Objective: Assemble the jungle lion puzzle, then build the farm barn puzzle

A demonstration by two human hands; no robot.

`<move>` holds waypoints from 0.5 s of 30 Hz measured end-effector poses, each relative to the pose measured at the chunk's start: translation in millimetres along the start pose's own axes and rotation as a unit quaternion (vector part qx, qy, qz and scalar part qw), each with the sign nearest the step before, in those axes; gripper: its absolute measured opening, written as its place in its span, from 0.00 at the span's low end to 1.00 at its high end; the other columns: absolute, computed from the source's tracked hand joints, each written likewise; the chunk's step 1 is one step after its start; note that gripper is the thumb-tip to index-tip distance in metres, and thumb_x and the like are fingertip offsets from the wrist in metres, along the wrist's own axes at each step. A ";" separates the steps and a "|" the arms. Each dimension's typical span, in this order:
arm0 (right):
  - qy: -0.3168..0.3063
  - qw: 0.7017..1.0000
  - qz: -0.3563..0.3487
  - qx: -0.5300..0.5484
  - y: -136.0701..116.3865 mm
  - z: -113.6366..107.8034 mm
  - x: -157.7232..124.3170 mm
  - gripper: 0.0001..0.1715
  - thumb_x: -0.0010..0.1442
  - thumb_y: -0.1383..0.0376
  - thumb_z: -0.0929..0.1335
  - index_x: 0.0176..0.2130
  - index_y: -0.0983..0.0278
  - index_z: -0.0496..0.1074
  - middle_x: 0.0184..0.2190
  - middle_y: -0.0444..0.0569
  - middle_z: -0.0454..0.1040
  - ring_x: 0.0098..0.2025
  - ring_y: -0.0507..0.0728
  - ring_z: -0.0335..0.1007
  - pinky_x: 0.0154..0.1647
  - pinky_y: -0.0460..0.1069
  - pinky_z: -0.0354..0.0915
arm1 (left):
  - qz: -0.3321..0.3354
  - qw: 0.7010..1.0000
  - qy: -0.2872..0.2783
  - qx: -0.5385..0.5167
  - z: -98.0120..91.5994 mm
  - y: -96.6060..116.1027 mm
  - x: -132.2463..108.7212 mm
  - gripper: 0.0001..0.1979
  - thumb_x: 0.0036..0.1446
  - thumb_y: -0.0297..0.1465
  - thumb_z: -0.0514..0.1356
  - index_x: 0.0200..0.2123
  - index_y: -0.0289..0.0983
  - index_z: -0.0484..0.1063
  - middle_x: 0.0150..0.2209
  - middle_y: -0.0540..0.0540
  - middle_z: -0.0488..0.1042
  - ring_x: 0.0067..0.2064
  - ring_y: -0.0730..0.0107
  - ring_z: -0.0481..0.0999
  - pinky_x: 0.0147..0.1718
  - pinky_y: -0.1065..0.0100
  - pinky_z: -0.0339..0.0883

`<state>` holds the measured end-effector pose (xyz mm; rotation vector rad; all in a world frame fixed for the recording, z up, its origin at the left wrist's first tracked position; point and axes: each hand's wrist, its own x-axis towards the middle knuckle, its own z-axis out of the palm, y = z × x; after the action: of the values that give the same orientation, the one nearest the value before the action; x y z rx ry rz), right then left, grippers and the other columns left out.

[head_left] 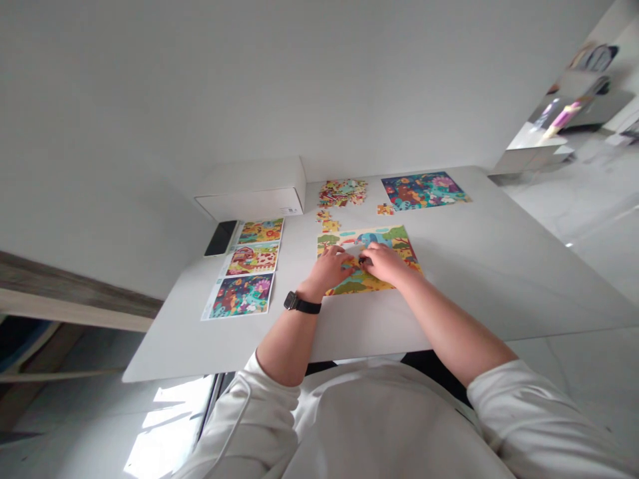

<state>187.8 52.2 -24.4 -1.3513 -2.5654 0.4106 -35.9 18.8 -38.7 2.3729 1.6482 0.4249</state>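
A jigsaw puzzle (367, 287) with a bright animal scene lies flat on the table, mostly assembled, with a pale gap between my hands. My left hand (329, 271), a black watch on its wrist, rests on the puzzle's left part with fingers bent and thumb apart. On the right part, my right hand (384, 264) has its fingers curled together. Something small and dark shows at those fingertips, too hidden to name. Just beyond the puzzle's upper left corner are a few loose puzzle pieces (330, 225).
A heap of puzzle pieces (343, 193) sits near the wall. To its right lies a dark-blue puzzle (424, 191), with an orange piece (385, 209) beside it. On the left are three picture sheets (251, 258), a phone (220, 238) and a white box (249, 189).
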 end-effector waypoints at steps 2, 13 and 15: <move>0.011 1.000 -0.001 -0.003 -1.8 -0.3 -0.4 0.14 0.69 0.66 0.75 0.54 0.62 0.84 0.51 0.57 0.79 0.55 0.65 0.76 0.61 0.54 0.68 | -0.002 1.000 -0.001 0.001 -2.0 1.1 -0.3 0.18 0.66 0.41 0.69 0.57 0.45 0.84 0.63 0.37 0.75 0.64 0.47 0.76 0.69 0.46 0.69; 0.007 1.000 -0.003 0.003 4.7 1.9 2.8 0.12 0.67 0.65 0.77 0.50 0.60 0.84 0.49 0.54 0.79 0.54 0.62 0.77 0.60 0.53 0.69 | -0.018 0.999 0.030 -0.013 -1.9 8.9 -1.2 0.18 0.62 0.42 0.72 0.53 0.43 0.83 0.60 0.36 0.77 0.62 0.45 0.77 0.69 0.44 0.69; 0.008 1.000 -0.007 0.009 3.7 2.5 2.4 0.11 0.67 0.66 0.77 0.50 0.60 0.84 0.49 0.53 0.79 0.54 0.61 0.77 0.60 0.53 0.69 | -0.013 0.999 0.032 -0.017 -1.7 7.1 -1.7 0.17 0.62 0.40 0.72 0.52 0.44 0.83 0.59 0.36 0.77 0.62 0.45 0.77 0.68 0.45 0.69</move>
<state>188.6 55.8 -27.9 -1.3243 -2.5501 0.4172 -30.9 14.8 -35.0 2.3341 1.6820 0.5263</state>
